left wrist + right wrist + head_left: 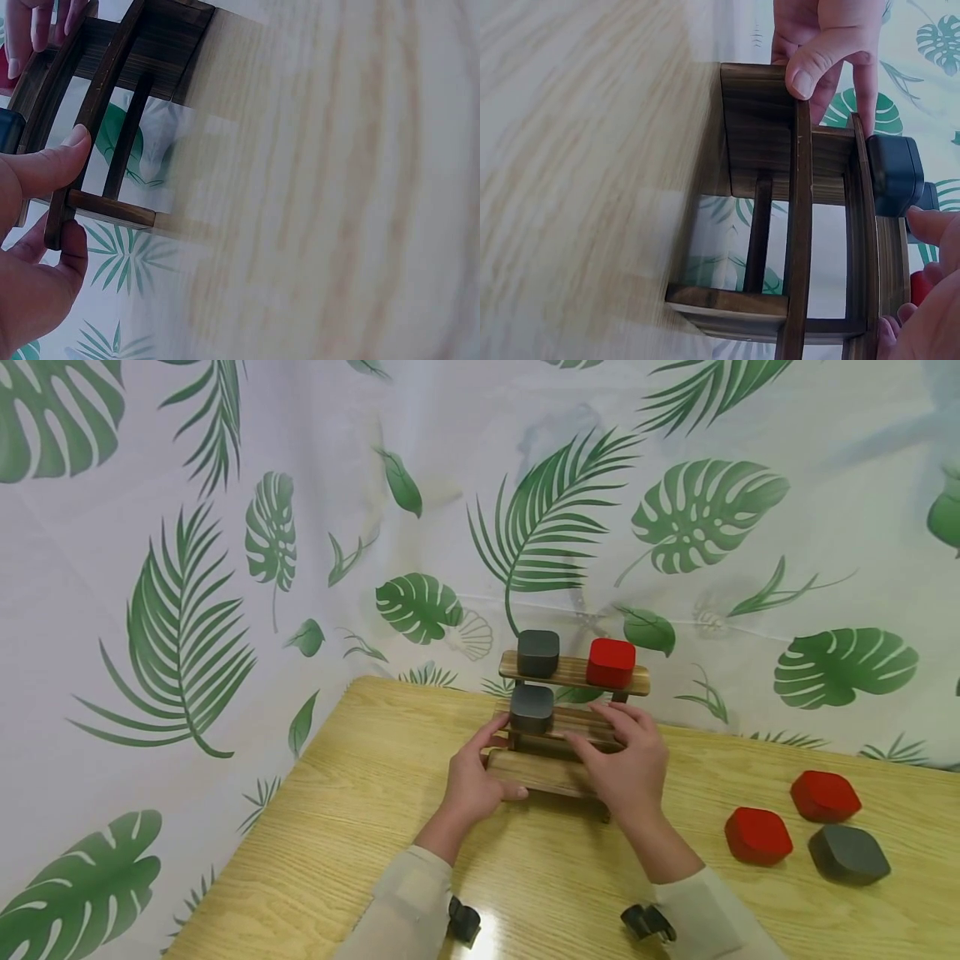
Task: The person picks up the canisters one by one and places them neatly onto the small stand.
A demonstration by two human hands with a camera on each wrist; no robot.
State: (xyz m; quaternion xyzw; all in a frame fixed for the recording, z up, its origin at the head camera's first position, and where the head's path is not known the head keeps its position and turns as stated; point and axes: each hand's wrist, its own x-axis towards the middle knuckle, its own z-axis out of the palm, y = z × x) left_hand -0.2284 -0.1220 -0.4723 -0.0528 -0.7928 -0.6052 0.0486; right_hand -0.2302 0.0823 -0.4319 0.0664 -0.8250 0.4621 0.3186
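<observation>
A three-tier wooden stand (543, 772) stands near the back of the table. My left hand (472, 785) grips its left end, thumb (56, 161) on the bottom shelf's front edge and other fingers round the end. A dark grey rounded-square box (532, 710) sits at the left of the middle shelf. My right hand (633, 764) touches the right part of that shelf with fairly straight fingers; its thumb (930, 223) points towards the grey box, and whether they touch is unclear. The top shelf carries another dark grey box (538, 653) and a red box (611, 663).
On the table's right lie two red boxes (758, 836) (825, 796) and a dark grey box (849, 854). A leaf-patterned cloth (450, 527) hangs behind and to the left of the wooden table (315, 827).
</observation>
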